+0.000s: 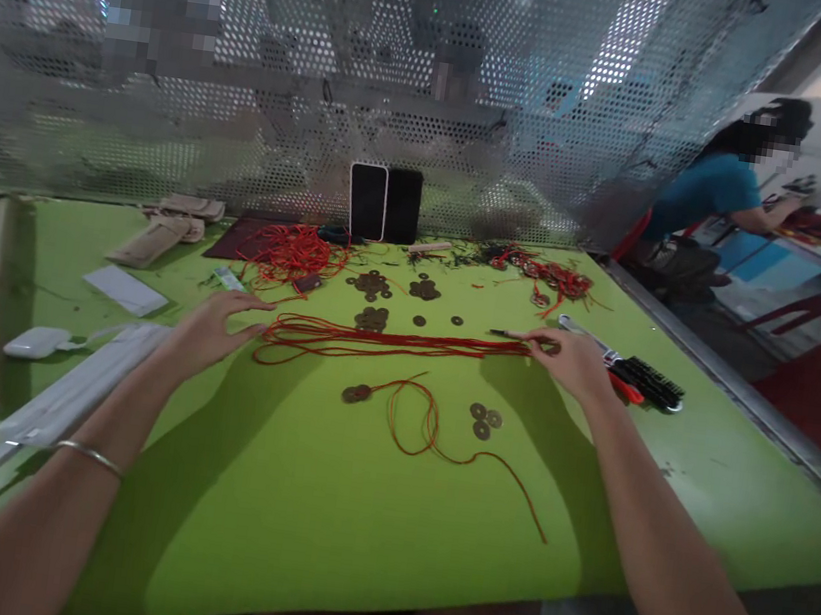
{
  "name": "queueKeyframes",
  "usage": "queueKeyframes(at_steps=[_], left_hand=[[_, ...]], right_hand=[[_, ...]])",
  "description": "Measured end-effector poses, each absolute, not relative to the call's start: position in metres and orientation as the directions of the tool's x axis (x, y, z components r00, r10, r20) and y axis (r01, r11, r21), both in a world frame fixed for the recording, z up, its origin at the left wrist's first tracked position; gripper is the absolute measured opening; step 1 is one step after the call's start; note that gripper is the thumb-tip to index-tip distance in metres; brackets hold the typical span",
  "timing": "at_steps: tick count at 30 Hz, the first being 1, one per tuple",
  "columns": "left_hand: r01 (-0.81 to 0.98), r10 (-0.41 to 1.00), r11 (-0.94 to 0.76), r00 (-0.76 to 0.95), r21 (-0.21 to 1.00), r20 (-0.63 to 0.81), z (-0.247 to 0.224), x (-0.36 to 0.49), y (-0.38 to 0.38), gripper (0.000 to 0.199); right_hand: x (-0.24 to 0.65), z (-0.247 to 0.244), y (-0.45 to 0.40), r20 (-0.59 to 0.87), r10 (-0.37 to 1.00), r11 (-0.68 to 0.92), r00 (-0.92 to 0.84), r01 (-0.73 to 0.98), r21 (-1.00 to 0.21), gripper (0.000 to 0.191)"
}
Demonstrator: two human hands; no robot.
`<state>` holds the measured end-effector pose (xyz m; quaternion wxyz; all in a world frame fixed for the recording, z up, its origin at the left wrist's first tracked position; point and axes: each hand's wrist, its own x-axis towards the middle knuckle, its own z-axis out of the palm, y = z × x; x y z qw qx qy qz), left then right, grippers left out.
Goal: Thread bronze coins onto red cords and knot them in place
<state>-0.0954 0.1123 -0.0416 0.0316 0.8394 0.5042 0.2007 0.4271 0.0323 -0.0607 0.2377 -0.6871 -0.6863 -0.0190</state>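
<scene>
A long looped bundle of red cord (391, 342) stretches across the green table (320, 538) between my hands. My left hand (215, 327) is at the bundle's left end, thumb and fingers apart, with nothing held. At the right end my right hand (562, 356) pinches the cord; a thin pointed tool (509, 335) also sticks out leftward from its fingers. Nearer me, a single red cord (431, 431) lies in loose curves, its left end at two round coins (356, 394). Three more coins (484, 421) lie to its right.
Coin piles (374, 286) lie behind the bundle. Tangled red cord (297, 250) and two upright phones (368, 201) stand farther back. Scissors (627, 387) and a black brush (649, 382) are at right. A white power strip (82, 385) is under my left forearm. A person (721, 187) sits beyond.
</scene>
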Motion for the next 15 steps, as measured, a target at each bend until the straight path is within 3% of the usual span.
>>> queueKeyframes(at_steps=[5,11,15], left_hand=[[0.847,0.848,-0.485,0.395,0.216,0.353,-0.042,-0.1,0.112,0.039],[0.893,0.836,-0.4,0.263,0.206,0.482,-0.037,-0.104,0.111,0.034],[0.925,0.821,-0.314,0.15,0.216,0.551,-0.03,-0.107,0.111,0.031]], right_hand=[[0.434,-0.057,0.028,0.444,0.892,0.075,0.081,0.943,-0.324,0.021],[0.447,-0.042,0.014,0.562,0.784,0.063,0.262,0.869,-0.492,0.019],[0.459,-0.034,0.003,0.618,0.703,0.049,0.353,0.842,-0.537,0.022]])
